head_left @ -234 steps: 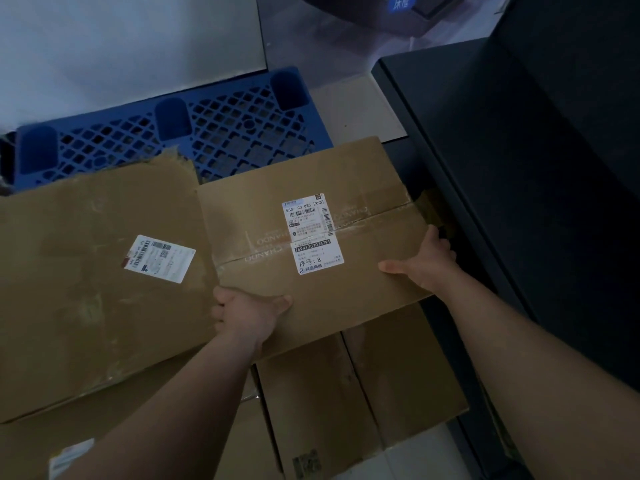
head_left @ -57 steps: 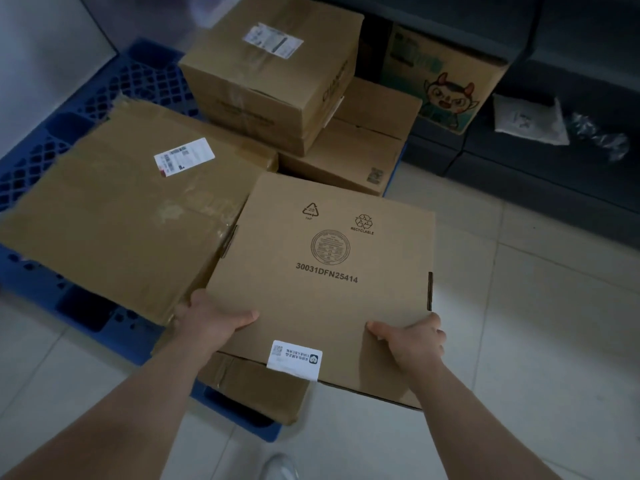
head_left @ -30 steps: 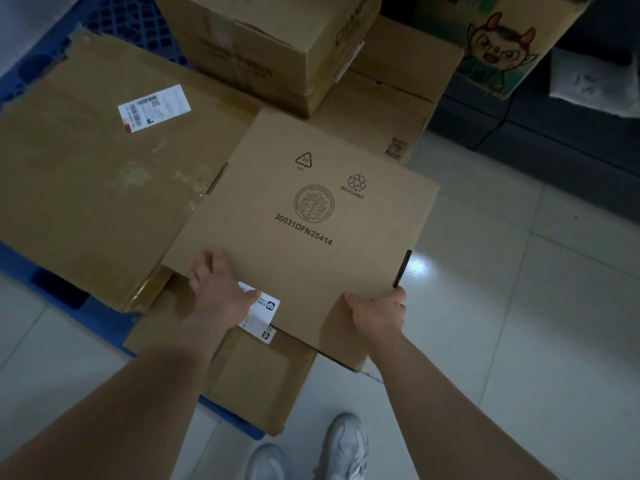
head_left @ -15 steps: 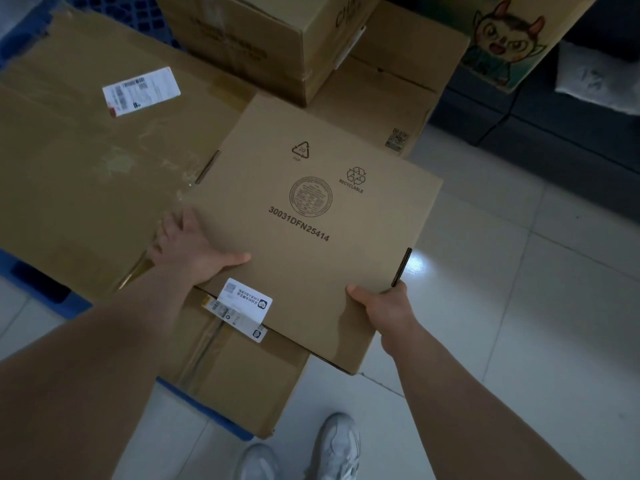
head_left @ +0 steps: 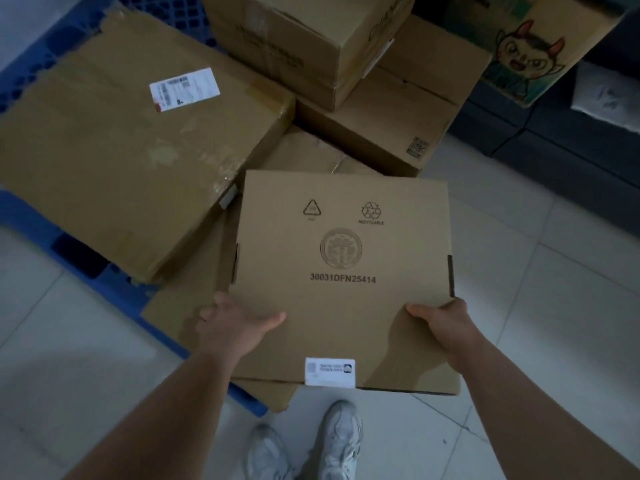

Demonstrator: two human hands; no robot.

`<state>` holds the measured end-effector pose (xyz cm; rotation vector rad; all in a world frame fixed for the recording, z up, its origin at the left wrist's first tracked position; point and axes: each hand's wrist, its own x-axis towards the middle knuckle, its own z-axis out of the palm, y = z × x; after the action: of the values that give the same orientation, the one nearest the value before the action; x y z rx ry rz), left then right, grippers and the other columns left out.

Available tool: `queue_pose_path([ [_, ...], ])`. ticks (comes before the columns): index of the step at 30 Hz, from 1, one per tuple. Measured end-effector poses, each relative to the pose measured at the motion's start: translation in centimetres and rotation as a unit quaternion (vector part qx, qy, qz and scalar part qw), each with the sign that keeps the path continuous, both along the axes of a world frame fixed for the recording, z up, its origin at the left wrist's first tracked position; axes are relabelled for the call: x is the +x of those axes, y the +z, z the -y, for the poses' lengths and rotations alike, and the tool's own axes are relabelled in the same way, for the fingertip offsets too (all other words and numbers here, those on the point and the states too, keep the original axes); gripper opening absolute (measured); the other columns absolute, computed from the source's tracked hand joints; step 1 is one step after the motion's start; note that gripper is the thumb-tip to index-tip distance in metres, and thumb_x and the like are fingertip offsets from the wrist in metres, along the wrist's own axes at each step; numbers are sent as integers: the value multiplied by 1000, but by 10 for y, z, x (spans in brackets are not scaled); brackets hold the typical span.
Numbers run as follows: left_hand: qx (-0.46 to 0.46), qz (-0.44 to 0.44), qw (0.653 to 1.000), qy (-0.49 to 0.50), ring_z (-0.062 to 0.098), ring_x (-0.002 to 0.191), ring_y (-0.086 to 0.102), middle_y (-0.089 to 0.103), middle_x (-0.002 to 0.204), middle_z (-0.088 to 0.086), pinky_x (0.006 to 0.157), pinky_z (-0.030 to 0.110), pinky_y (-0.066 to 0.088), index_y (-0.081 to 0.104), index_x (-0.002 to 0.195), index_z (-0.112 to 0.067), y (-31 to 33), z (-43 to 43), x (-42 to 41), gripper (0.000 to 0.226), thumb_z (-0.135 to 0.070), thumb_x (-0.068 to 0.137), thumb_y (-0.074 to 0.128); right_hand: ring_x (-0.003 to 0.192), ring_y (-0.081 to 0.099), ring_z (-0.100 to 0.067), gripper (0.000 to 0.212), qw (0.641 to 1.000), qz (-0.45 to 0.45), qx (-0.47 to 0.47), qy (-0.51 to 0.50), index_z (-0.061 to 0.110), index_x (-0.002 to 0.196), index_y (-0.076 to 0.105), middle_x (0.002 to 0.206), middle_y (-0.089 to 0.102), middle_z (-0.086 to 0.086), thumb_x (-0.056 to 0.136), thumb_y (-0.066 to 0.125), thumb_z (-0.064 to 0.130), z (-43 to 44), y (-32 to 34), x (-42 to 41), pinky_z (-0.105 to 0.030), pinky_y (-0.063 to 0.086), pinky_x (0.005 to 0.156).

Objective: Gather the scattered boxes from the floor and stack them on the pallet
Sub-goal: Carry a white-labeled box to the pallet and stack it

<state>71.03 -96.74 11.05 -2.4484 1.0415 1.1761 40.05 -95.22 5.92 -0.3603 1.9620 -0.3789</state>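
Flat box (head_left: 343,258): clasped between both hands; over a flattened carton (head_left: 180,306) at the near corner of the blue pallet (head_left: 27,209); near edge overhangs the floor (head_left: 519,306)
Left hand (head_left: 232,327): thumb on the top face; fingers curled round the left edge
Right hand (head_left: 450,327): thumb on top; fingers tucked under the right edge, hidden

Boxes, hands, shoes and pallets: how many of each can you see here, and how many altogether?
Cardboard boxes: 6 (printed box, labelled flat box, tall box, QR-code box, cartoon box, bottom box)
Hands: 2 (left hand, right hand, both holding the printed box)
Shoes: 2 (left shoe, right shoe)
Pallets: 1 (blue pallet)
Total: 11
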Motion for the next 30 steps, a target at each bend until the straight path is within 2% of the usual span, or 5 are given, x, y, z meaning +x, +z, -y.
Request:
queue_pose_path([
  [5, 18, -87, 994, 62, 32, 135, 36, 32, 151, 14, 109, 48, 36, 25, 148, -6, -9, -50, 1, 112, -65, 64, 72, 106, 59, -30, 113, 991, -77, 13, 106, 26, 125, 47, 120, 58, -4, 24, 83, 61, 16, 0, -14, -50, 53, 88],
  [11, 4, -99, 982, 163, 32, 126, 45, 42, 139, 16, 95, 34, 41, 27, 142, 1, -20, -58, -18, 96, -47, 74, 75, 130, 32, -38, 93, 955, -128, 2, 266, 27, 145, 20, 141, 28, -14, 72, 76, 37, 96, 54, 15, -53, 33, 109],
  [18, -7, -34, 961, 276, 35, 121, 48, 43, 135, 21, 88, 38, 42, 21, 135, 3, -33, -35, -65, 98, -48, 72, 76, 134, 32, -34, 81, 905, -117, -59, 405, 23, 151, 15, 150, 27, -10, 84, 58, 11, 183, 40, 21, -51, 34, 110],
  [22, -25, -13, 956, 292, 35, 118, 49, 43, 133, 21, 83, 35, 39, 26, 134, 2, -34, -21, -88, 89, -48, 76, 71, 125, 43, -30, 71, 899, -85, -90, 420, 24, 142, 31, 144, 40, -4, 77, 57, 9, 198, 35, 11, -51, 40, 104],
  [30, -63, -19, 933, 355, 37, 120, 48, 42, 136, 22, 95, 41, 41, 25, 129, 0, -33, 3, -123, 78, -39, 79, 72, 132, 31, -38, 102, 922, -178, -26, 343, 20, 150, 8, 150, 13, -14, 75, 77, 21, 185, 27, -30, -44, 38, 105],
])
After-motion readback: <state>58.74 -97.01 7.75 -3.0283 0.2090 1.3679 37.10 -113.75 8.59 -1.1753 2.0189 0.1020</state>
